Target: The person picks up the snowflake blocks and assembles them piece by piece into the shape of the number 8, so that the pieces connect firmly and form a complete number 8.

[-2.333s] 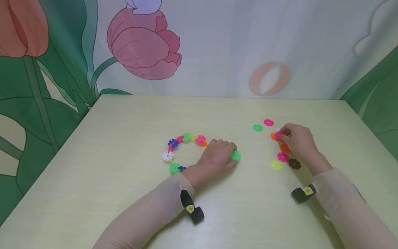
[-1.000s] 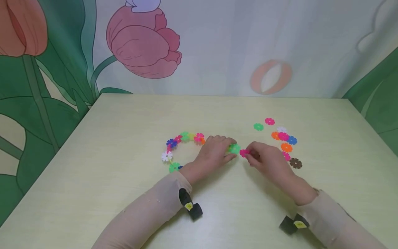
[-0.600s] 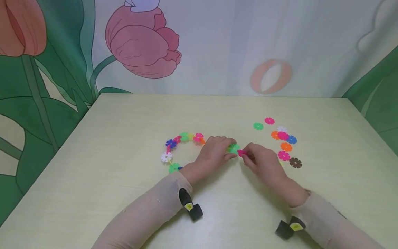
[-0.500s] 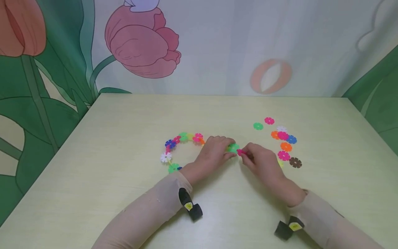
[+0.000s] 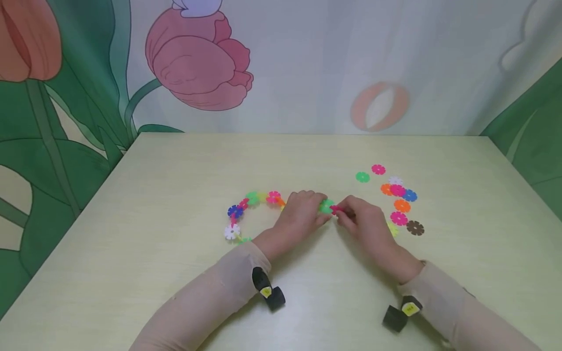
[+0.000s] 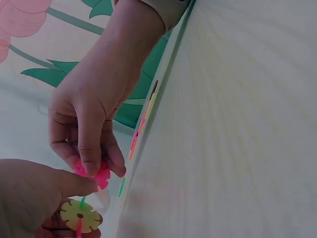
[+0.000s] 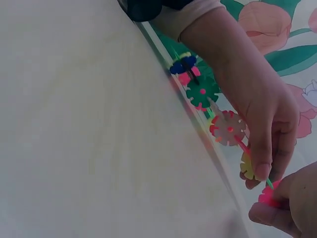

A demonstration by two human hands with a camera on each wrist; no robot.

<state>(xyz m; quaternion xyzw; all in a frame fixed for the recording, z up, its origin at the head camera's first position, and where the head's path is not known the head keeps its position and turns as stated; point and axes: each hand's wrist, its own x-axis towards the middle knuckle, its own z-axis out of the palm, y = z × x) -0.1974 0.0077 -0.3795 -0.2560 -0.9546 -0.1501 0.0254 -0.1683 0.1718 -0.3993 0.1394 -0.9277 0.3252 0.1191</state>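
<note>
A chain of colourful plastic snowflake discs (image 5: 235,211) curves round in a loop left of my hands. My left hand (image 5: 298,219) grips the chain near its right end, pinching a yellow disc (image 6: 74,210) there. A green disc (image 5: 326,206) pokes out past the left fingertips. My right hand (image 5: 371,229) pinches a pink snowflake disc (image 6: 102,174) between thumb and fingers, edge against the green disc. Whether their slots interlock I cannot tell. Part of the chain is hidden behind the left hand and forearm.
Several loose snowflake discs lie on the table (image 5: 184,282) to the right, among them a brown disc (image 5: 415,227), a blue disc (image 5: 410,195) and a green disc (image 5: 362,177). A printed flower curtain (image 5: 298,63) hangs behind the table's far edge.
My right hand has picked a pink disc from the loose ones and brought it left against the chain's green disc. The left hand keeps its hold; the chain's left part has shifted slightly nearer.
</note>
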